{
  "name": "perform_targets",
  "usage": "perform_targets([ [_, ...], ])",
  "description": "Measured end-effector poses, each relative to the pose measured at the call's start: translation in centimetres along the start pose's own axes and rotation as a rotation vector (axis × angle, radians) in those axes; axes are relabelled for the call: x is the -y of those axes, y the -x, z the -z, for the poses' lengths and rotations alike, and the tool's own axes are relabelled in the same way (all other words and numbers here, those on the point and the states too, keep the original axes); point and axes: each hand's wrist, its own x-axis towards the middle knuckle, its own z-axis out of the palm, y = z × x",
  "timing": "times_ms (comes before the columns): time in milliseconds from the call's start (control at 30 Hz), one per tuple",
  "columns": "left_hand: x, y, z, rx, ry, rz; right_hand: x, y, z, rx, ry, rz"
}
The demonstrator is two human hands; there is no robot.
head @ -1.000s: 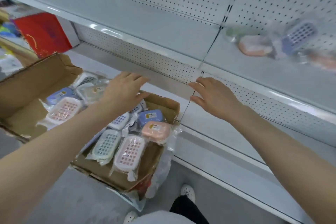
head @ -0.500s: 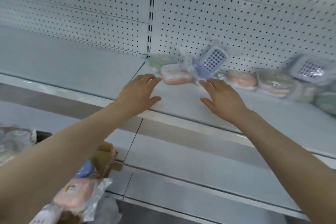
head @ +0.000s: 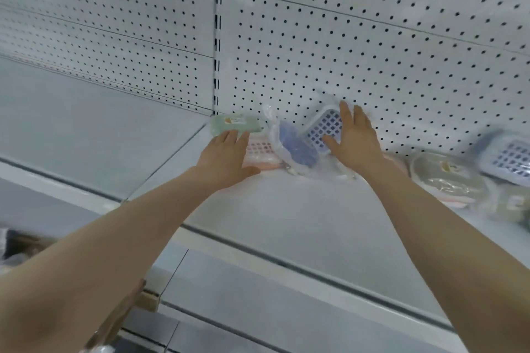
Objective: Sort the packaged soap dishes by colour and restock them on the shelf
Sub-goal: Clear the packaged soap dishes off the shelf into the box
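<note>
Packaged soap dishes (head: 296, 147) lie at the back of the shelf (head: 286, 209), against the pegboard (head: 372, 51).

Left hand (head: 226, 157): fingers straight and together, over pink dish (head: 259, 149).

Right hand (head: 355, 140): fingers spread on blue lattice dish (head: 322, 129).

Neither hand grips anything.

Judged light, rigid plastic in slippery loose film. Grip across a dish's sides, not the bag.
</note>
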Motion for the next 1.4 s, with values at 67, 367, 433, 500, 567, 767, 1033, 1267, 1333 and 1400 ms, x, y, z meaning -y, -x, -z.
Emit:
perform_targets([
  [67, 0.0, -0.2, -0.1, -0.011, 0.029, 0.016, 0.1, -0.7, -0.8, 0.0, 0.012, -0.015],
  [367, -0.5, 1.6, 0.6, -0.038, 0.143, 0.079, 4.4, 3.7, -2.5, -0.366, 0.151, 0.206],
  [433, -0.5, 2.3, 0.9, -0.041, 0.142, 0.089, 5.1, 4.3, -2.9, -0.376, 0.121, 0.217],
  [500, -0.4, 2.9, 1.2, -0.044, 0.141, 0.091, 5.4, 4.6, -3.2, -0.242, 0.008, 0.171],
  [567, -0.2, 3.5, 1.5, -0.045, 0.148, 0.087, 5.8, 4.7, -3.3, -0.046, -0.076, 0.141],
  [767, 0.4, 5.1, 2.2, -0.067, 0.118, 0.112, 6.6, 4.1, -3.1, -0.038, 0.155, 0.265],
  [1033, 2.7, 8.0, 3.4, -0.114, 0.061, 0.227, 7.6, 3.3, -5.0, -0.089, 0.272, 0.266],
  [1267, 4.9, 11.0, 4.6, -0.152, 0.07, 0.327, 8.7, 2.4, -3.4, -0.265, 0.275, 0.363],
  [1333, 5.6, 11.8, 5.0, -0.173, 0.074, 0.342, 9.7, 2.2, -2.8, -0.305, 0.249, 0.411],
  [1400, 6.4, 12.8, 5.3, -0.198, 0.077, 0.353, 10.9, 2.3, -2.5, -0.305, 0.215, 0.446],
])
